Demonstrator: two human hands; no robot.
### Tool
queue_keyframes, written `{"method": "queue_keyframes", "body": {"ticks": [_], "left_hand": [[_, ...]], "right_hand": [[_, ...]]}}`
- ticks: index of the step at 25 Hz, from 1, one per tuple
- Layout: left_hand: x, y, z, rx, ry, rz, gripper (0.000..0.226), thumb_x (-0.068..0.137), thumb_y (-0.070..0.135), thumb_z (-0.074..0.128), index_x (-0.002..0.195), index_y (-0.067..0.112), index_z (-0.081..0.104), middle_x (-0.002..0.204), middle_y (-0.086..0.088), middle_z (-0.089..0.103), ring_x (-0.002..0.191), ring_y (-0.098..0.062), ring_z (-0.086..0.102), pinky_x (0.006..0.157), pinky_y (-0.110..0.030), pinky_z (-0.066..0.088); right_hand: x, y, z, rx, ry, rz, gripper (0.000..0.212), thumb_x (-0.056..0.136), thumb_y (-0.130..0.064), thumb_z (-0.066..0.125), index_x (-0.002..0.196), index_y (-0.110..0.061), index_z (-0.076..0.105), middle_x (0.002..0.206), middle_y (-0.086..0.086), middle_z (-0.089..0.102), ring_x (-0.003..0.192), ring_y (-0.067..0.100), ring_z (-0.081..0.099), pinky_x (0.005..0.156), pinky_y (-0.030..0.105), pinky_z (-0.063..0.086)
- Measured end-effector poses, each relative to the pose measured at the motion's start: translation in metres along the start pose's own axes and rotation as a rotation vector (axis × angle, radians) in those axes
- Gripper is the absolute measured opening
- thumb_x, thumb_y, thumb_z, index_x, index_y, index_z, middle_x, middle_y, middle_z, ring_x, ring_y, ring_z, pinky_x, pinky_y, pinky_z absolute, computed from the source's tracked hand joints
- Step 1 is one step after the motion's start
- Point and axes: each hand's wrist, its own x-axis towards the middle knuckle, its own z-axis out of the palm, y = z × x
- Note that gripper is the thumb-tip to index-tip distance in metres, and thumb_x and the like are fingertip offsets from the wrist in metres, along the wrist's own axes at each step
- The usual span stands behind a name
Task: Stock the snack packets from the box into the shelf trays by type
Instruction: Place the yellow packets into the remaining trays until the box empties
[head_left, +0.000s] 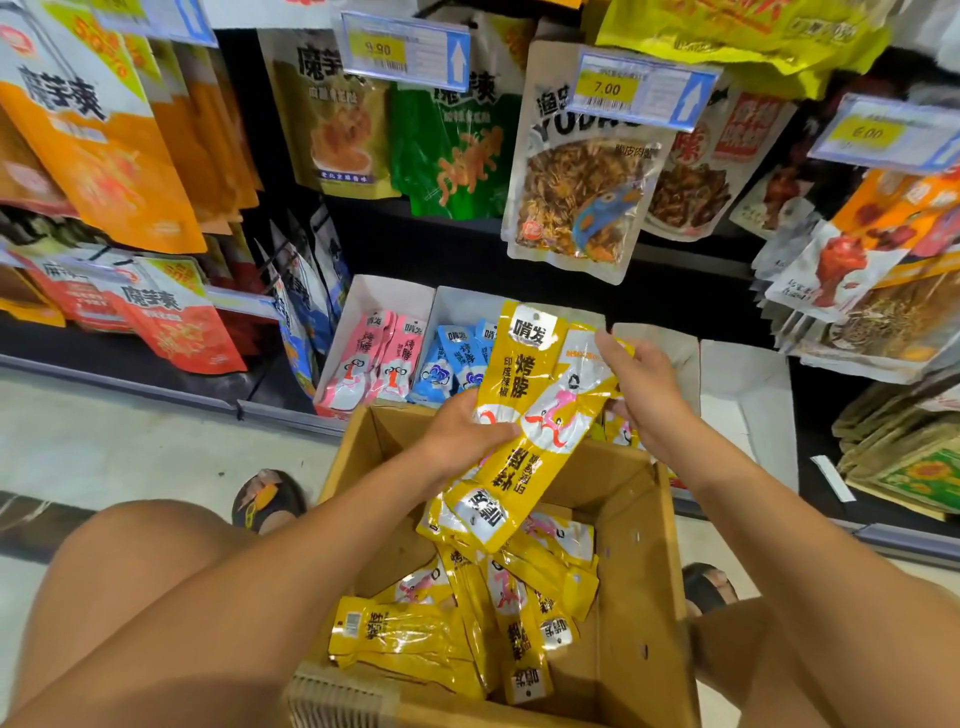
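Packets (519, 374) in left hand (457, 436), probably right hand (644, 389).

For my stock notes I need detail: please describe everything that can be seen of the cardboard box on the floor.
The cardboard box is plain brown corrugated card, open at the top. It stands on the pale floor before the bottom shelf, between the person's legs. Small holes dot its right inner wall. Loose yellow packets lie heaped inside.
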Motion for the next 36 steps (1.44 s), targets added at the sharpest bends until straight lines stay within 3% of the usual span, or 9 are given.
{"method": "queue_keyframes", "body": {"ticks": [4, 7, 14, 18, 24, 27, 30, 32, 36], "left_hand": [[0.004, 0.005, -0.002, -0.073, 0.147, 0.022, 0.026, 0.091, 0.011, 0.075, 0.111, 0.026, 0.067, 0.105, 0.005, 0.077, 0.095, -0.015, 0.075, 0.08, -0.03, 0.062], [0.008, 0.005, -0.005, -0.131, 0.216, 0.013, 0.029, 0.09, 0.013, 0.075, 0.118, 0.019, 0.067, 0.106, 0.002, 0.078, 0.096, -0.019, 0.076, 0.087, -0.044, 0.062], [0.01, 0.006, -0.005, -0.103, 0.246, 0.011, 0.032, 0.094, 0.019, 0.072, 0.124, 0.015, 0.061, 0.115, -0.001, 0.073, 0.105, -0.021, 0.07, 0.097, -0.044, 0.056], [0.014, 0.013, -0.012, -0.035, 0.313, 0.055, 0.02, 0.1, 0.015, 0.061, 0.117, 0.025, 0.059, 0.111, 0.002, 0.069, 0.105, -0.02, 0.066, 0.081, -0.028, 0.052], [0.02, 0.022, -0.03, 0.161, 0.27, 0.245, 0.029, 0.101, 0.023, 0.063, 0.13, 0.028, 0.06, 0.119, 0.012, 0.068, 0.114, -0.013, 0.063, 0.092, -0.028, 0.05], [0.022, 0.027, -0.039, 0.242, 0.261, 0.318, 0.039, 0.101, 0.025, 0.064, 0.139, 0.021, 0.059, 0.128, 0.007, 0.069, 0.118, -0.012, 0.062, 0.101, -0.03, 0.051], [0.02, 0.028, -0.042, 0.27, 0.243, 0.336, 0.036, 0.101, 0.024, 0.063, 0.137, 0.02, 0.059, 0.125, 0.011, 0.068, 0.114, -0.005, 0.063, 0.097, -0.02, 0.052], [0.015, 0.03, -0.042, 0.313, 0.221, 0.346, 0.029, 0.102, 0.02, 0.062, 0.131, 0.024, 0.059, 0.118, 0.013, 0.068, 0.106, 0.0, 0.063, 0.087, -0.012, 0.05], [0.02, 0.018, -0.042, 0.408, 0.135, 0.272, 0.037, 0.102, 0.025, 0.061, 0.139, 0.02, 0.057, 0.129, 0.0, 0.067, 0.118, -0.018, 0.061, 0.097, -0.034, 0.05]], "right_hand": [[-0.025, 0.015, 0.018, -0.205, -0.301, 0.217, 0.061, 0.076, -0.068, 0.071, 0.121, -0.027, 0.061, 0.117, -0.007, 0.072, 0.106, 0.017, 0.069, 0.08, 0.036, 0.061], [-0.046, 0.025, 0.035, -0.359, -0.468, 0.243, 0.038, 0.086, -0.049, 0.073, 0.115, -0.026, 0.067, 0.107, -0.011, 0.075, 0.103, 0.011, 0.07, 0.084, 0.034, 0.058], [-0.048, 0.03, 0.041, -0.182, -0.365, 0.19, 0.021, 0.095, -0.022, 0.067, 0.115, -0.018, 0.067, 0.105, -0.001, 0.077, 0.102, 0.021, 0.072, 0.095, 0.045, 0.055], [-0.035, 0.027, 0.032, -0.135, -0.255, 0.205, 0.018, 0.099, -0.02, 0.058, 0.117, -0.017, 0.06, 0.106, 0.005, 0.075, 0.099, 0.026, 0.072, 0.095, 0.053, 0.055], [-0.031, 0.009, 0.014, -0.459, -0.275, 0.214, 0.06, 0.098, -0.026, 0.054, 0.153, -0.019, 0.031, 0.11, -0.002, 0.055, 0.089, 0.016, 0.054, 0.068, 0.03, 0.045], [-0.029, 0.004, 0.009, -0.509, -0.338, 0.188, 0.042, 0.091, -0.017, 0.062, 0.131, -0.02, 0.055, 0.121, 0.004, 0.057, 0.11, 0.02, 0.055, 0.095, 0.04, 0.048], [-0.024, 0.003, 0.005, -0.517, -0.354, 0.063, 0.023, 0.086, -0.009, 0.069, 0.106, -0.021, 0.07, 0.106, 0.003, 0.069, 0.092, 0.015, 0.065, 0.078, 0.027, 0.052], [-0.022, 0.0, 0.003, -0.491, -0.313, -0.043, 0.025, 0.083, -0.012, 0.077, 0.106, -0.021, 0.07, 0.111, -0.001, 0.068, 0.101, 0.015, 0.066, 0.071, 0.021, 0.052], [-0.019, -0.001, 0.0, -0.462, -0.215, -0.175, 0.033, 0.08, -0.031, 0.083, 0.104, -0.014, 0.066, 0.112, -0.004, 0.065, 0.103, 0.006, 0.057, 0.08, 0.027, 0.045]]}}
